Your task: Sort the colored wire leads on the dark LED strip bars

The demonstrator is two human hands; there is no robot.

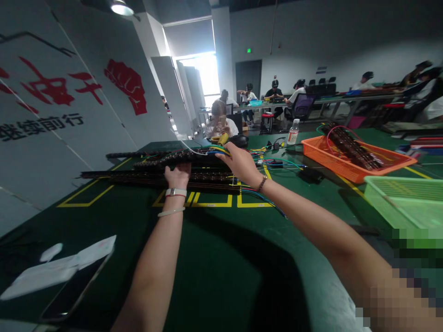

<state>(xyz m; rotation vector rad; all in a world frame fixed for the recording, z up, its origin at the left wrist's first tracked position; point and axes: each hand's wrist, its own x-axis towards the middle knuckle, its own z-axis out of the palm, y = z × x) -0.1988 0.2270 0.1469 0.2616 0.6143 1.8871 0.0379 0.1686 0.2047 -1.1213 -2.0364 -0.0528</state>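
Observation:
A long wire harness in black braided sleeving is held up above the far part of the green table. My left hand is under its middle, palm up, with the fingers curled behind it and partly hidden. My right hand is closed around the harness's right end, where blue, green and yellow wires come out. Just below lie more dark sleeved harnesses, side by side, with loose coloured wire ends at their right.
An orange basket with a sleeved harness in it and a green basket stand at the right. A bottle is behind. At the near left lie a phone and white paper. A person sits opposite.

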